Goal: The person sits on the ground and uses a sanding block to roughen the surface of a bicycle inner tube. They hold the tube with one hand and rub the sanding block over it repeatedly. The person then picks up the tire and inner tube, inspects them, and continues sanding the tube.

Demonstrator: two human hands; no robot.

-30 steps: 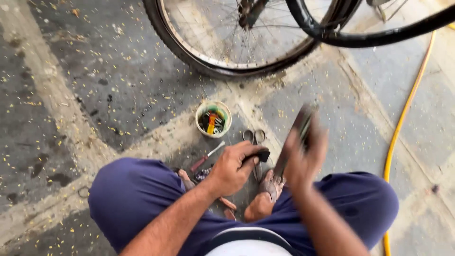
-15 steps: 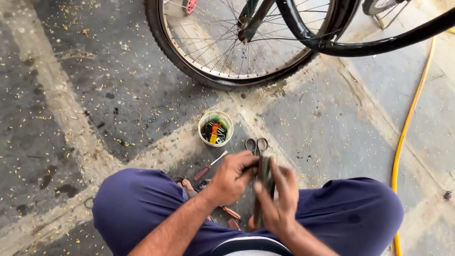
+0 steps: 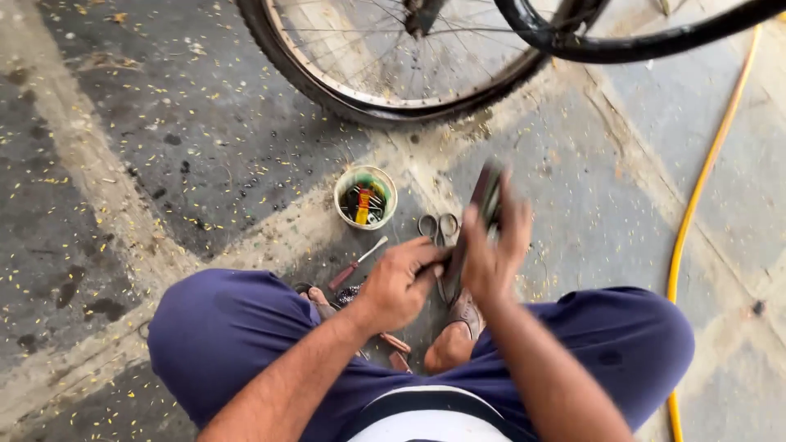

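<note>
On the concrete floor [image 3: 164,123], a small round tub [image 3: 365,196] of bits stands left of centre, below the bicycle wheel [image 3: 393,74], with a screwdriver [image 3: 357,263] just beneath it. The left hand [image 3: 399,284] is curled shut around the lower end of a dark strip [image 3: 471,233]. Scissors [image 3: 438,226] lie behind it. The right hand [image 3: 494,250] clasps the strip's upper part, which rises tilted above its fingers. A yellow hose [image 3: 696,196] runs along the floor's right edge.
</note>
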